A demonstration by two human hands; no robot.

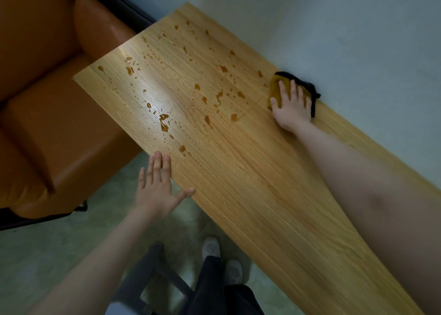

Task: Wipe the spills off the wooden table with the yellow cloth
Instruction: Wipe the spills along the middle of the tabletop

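Wood grain table (250,195) takes up most of the view, a long plank running from near right out to far left, with an orange couch (47,100) off its far end. Amber spills (164,121) are scattered over the far half, all lying to the left of the yellow cloth (274,90), which sits at the wall-side edge. So I'd guess the wipe has to sweep left, across the table's width and out along its length. The right hand (292,104) is flat on the cloth, fingers spread wide, pressing it down rather than gripping. The left hand (158,186) is open too, fingers straight, resting at the table's near edge, closer to the nearest drops but holding nothing.
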